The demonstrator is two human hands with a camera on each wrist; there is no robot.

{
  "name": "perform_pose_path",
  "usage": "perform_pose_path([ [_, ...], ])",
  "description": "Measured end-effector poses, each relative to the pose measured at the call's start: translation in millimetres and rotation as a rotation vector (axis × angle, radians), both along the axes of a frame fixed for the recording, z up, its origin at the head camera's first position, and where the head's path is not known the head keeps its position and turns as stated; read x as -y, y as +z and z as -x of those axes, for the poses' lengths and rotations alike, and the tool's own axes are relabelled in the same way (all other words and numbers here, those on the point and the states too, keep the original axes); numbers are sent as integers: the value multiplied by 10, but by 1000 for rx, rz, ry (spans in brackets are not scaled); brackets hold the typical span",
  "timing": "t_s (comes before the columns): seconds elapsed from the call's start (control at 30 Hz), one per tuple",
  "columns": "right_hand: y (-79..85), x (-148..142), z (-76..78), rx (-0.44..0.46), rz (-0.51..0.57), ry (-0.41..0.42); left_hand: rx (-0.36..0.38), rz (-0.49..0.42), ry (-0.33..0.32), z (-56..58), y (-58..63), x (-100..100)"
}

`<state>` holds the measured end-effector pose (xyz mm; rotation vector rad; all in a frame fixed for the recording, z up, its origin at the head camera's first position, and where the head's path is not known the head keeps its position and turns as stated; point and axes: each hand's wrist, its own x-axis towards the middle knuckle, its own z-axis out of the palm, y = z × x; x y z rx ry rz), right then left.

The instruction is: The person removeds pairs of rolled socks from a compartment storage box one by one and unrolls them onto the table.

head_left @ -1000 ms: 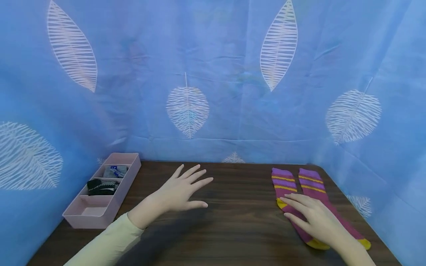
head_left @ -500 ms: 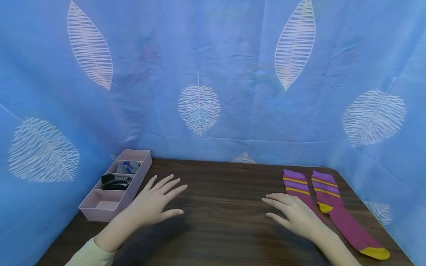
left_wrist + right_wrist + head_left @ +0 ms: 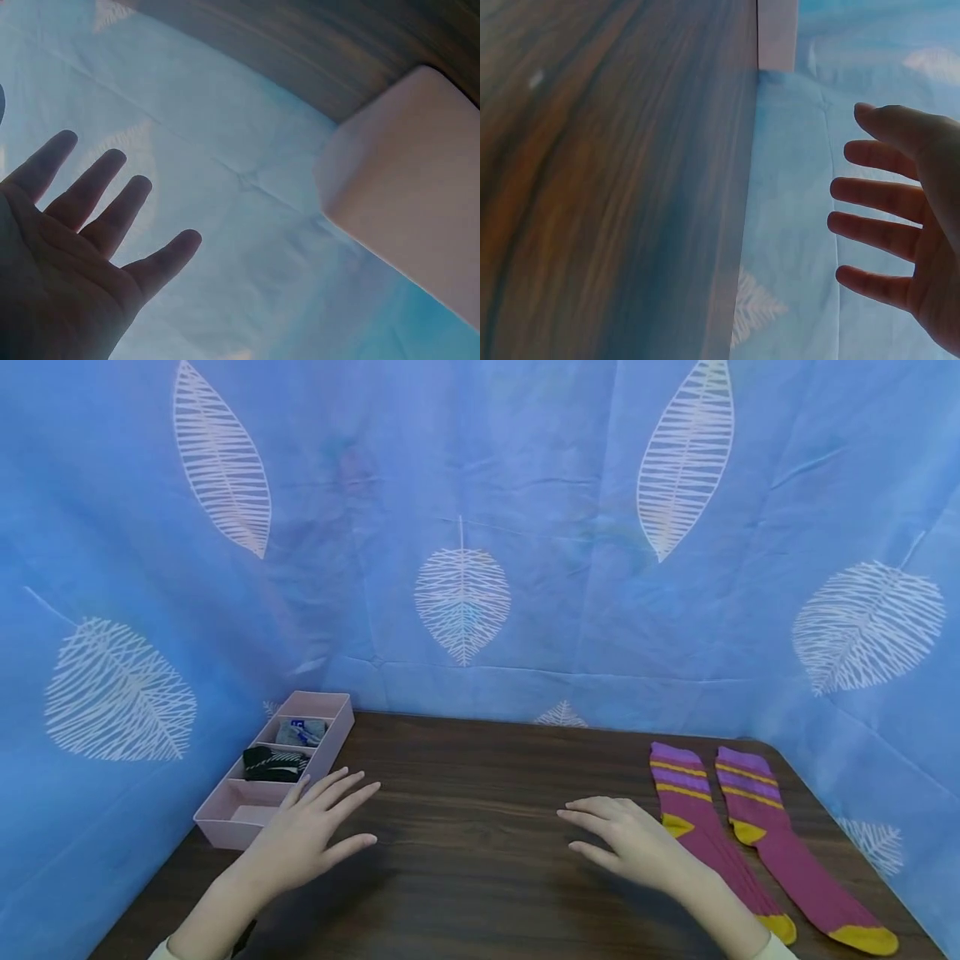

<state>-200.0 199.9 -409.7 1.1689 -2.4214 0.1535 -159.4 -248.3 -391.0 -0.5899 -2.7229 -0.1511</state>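
Note:
Above the table, my left hand [image 3: 303,839] is spread with its fingers apart and holds nothing; it is nearest to the pink divided box [image 3: 322,760]. In that box lie a dark folded sock bundle [image 3: 273,764] in the middle compartment and a grey one [image 3: 300,732] behind it. My right hand [image 3: 633,843] hovers with fingers extended, holding nothing, left of two striped socks. These socks, one on the left [image 3: 708,835] and one on the right [image 3: 810,868], lie flat, maroon with purple cuffs and yellow heels and toes. Both wrist views show bare palms.
The dark wooden table [image 3: 465,777] runs back to a blue curtain [image 3: 525,627] with white leaf prints. Curtain also closes off both sides. The box stands at the table's left edge, the socks near its right edge.
The view has turned a little left. My right hand has moved left off the striped socks, uncovering them; my left hand has drawn left and nearer, towards the pink box.

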Motion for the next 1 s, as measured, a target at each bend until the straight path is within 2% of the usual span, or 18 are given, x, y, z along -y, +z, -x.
perform_pose_path([
  [0.23, -53, 250, 44, -3, 14, 64, 6, -55, 74, 22, -3, 179],
  [0.47, -77, 525, 49, -3, 29, 132, -158, -95, 97, 59, -43, 421],
  [0.63, -55, 744, 50, 24, 11, 170, -229, -107, 164, 72, -112, 625],
  [0.87, 11, 1062, 80, 46, -25, 210, -170, -103, 283, 113, -188, 841],
  [1.0, 56, 1250, 124, 19, -61, 233, -61, -95, 352, 118, -197, 945],
])
